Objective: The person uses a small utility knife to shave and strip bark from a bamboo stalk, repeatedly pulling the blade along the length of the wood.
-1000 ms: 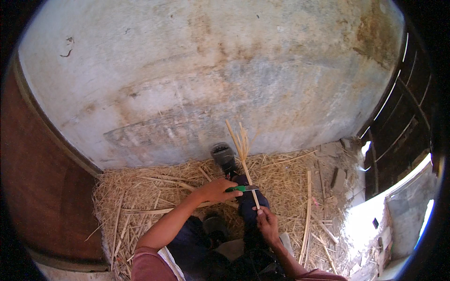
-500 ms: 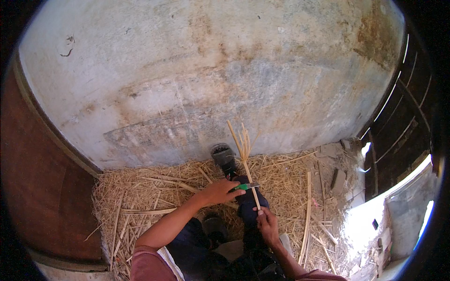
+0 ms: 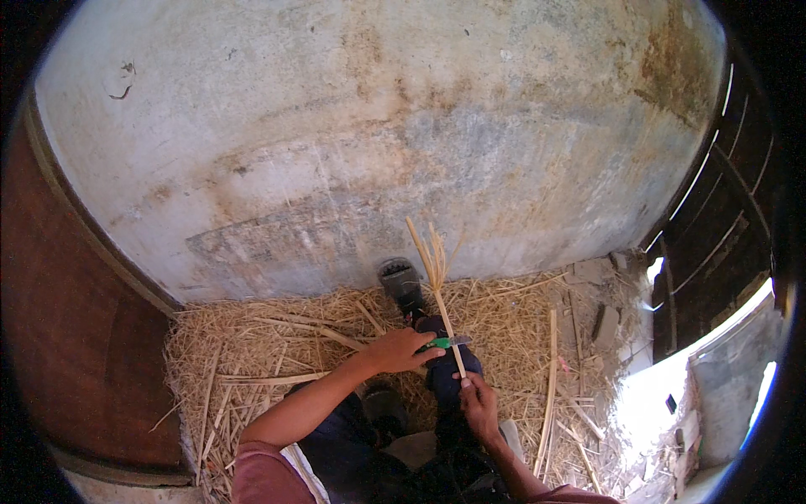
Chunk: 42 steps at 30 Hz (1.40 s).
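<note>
My left hand (image 3: 401, 350) is closed round the green handle of a small knife (image 3: 440, 343), whose short grey blade lies across a split bamboo strip. The pale bamboo strip (image 3: 447, 316) slants up and away over my raised leg. Its far end fans out into thin curled shavings (image 3: 436, 256) and one thicker piece. At its near end, my right hand (image 3: 478, 406) pinches the strip, thumb on top. The blade touches or sits just over the strip, a little beyond my right hand.
Straw-like shavings (image 3: 319, 307) cover the floor, with long bamboo strips (image 3: 547, 391) among them. A stained pale wall (image 3: 378, 151) rises ahead. My dark boot (image 3: 401, 279) stands near it. A brown panel (image 3: 92, 336) is at left; a brick (image 3: 605, 326) lies at right.
My left hand and the knife have shifted slightly toward me along the strip. My right hand keeps its hold in almost the same place.
</note>
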### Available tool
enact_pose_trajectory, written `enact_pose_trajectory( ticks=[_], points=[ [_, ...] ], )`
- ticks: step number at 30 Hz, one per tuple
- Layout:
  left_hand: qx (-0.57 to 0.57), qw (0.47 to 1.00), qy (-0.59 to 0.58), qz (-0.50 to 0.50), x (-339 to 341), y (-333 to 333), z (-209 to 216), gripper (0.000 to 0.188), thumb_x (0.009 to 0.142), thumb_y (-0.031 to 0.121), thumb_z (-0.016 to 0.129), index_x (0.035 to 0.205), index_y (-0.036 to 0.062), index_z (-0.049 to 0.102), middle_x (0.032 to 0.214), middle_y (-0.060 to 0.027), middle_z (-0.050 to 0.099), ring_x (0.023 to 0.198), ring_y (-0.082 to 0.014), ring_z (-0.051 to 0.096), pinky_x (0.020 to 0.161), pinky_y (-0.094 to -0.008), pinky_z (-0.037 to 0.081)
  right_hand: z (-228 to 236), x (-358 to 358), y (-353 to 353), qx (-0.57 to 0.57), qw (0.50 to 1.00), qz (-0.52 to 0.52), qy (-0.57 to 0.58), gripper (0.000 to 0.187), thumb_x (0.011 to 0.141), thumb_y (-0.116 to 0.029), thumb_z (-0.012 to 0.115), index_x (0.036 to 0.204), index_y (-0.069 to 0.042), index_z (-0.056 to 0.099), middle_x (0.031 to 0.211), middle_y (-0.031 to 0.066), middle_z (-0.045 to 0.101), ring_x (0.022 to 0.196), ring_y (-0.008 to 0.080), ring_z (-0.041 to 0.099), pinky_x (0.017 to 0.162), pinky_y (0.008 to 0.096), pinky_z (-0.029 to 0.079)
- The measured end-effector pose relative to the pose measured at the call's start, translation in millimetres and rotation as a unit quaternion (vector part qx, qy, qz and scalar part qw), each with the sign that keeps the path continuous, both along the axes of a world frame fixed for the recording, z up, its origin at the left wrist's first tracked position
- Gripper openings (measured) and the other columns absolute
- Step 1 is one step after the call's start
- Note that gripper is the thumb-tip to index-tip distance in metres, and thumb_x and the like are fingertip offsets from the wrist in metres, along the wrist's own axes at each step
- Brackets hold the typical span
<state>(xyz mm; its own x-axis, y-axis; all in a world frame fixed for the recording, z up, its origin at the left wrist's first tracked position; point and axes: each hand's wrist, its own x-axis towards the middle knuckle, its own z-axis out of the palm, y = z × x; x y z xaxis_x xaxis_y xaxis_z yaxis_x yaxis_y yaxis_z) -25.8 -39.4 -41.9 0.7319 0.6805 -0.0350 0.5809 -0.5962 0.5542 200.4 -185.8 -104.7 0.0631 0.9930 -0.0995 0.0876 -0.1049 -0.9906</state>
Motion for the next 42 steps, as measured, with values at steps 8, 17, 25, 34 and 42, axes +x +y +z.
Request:
enact_pose_trajectory(
  ticks=[8, 17, 25, 34, 42],
  points=[
    [0.032, 0.988, -0.068, 0.133, -18, 35, -17, 0.068, 0.108, 0.06, 0.049, 0.129, -0.0027, 0.066, 0.067, -0.0166, 0.06, 0.06, -0.0324, 0.062, 0.063, -0.0481, 0.051, 8, -2, -1, -0.019, 1.0, -0.002, 0.021, 0.029, 0.112, -0.024, 0.051, 0.123, -0.004, 0.068, 0.071, -0.0049, 0.047, 0.062, 0.007, 0.044, 0.057, 0.0284, 0.037],
    [0.009, 0.998, -0.04, 0.044, -2, 7, 1, 0.065, 0.108, 0.06, 0.049, 0.125, 0.0003, 0.068, 0.068, -0.0163, 0.064, 0.059, -0.0327, 0.063, 0.062, -0.0487, 0.051, 1, -1, -2, -0.013, 1.0, -0.001, 0.025, 0.028, 0.111, -0.022, 0.051, 0.123, -0.004, 0.069, 0.071, -0.0046, 0.047, 0.062, 0.0074, 0.044, 0.056, 0.029, 0.036],
    [0.049, 0.985, -0.029, 0.165, -11, 30, -9, 0.06, 0.108, 0.058, 0.051, 0.115, 0.0014, 0.07, 0.067, -0.0164, 0.062, 0.061, -0.0325, 0.064, 0.063, -0.049, 0.052, -2, -1, 0, -0.008, 1.0, -0.007, 0.015, 0.026, 0.111, -0.02, 0.052, 0.122, -0.004, 0.069, 0.068, -0.0048, 0.045, 0.061, 0.0071, 0.042, 0.056, 0.0294, 0.034],
    [-0.02, 0.997, -0.032, 0.063, -6, 13, -6, 0.071, 0.106, 0.063, 0.052, 0.12, -0.0051, 0.067, 0.086, -0.024, 0.07, 0.081, -0.0399, 0.072, 0.075, -0.0561, 0.054, -3, -2, -1, 0.0, 1.0, -0.005, 0.013, 0.026, 0.11, -0.02, 0.052, 0.121, -0.005, 0.07, 0.068, -0.0049, 0.045, 0.061, 0.0075, 0.041, 0.056, 0.0295, 0.034],
    [-0.039, 0.992, 0.017, 0.122, -10, 25, 18, 0.082, 0.105, 0.067, 0.049, 0.133, -0.0082, 0.062, 0.097, -0.0272, 0.071, 0.095, -0.0405, 0.072, 0.084, -0.056, 0.055, -4, -1, -2, -0.006, 1.0, -0.005, 0.016, 0.025, 0.111, -0.02, 0.053, 0.122, -0.005, 0.069, 0.07, -0.0047, 0.045, 0.062, 0.0072, 0.041, 0.056, 0.0297, 0.034]
  ],
)
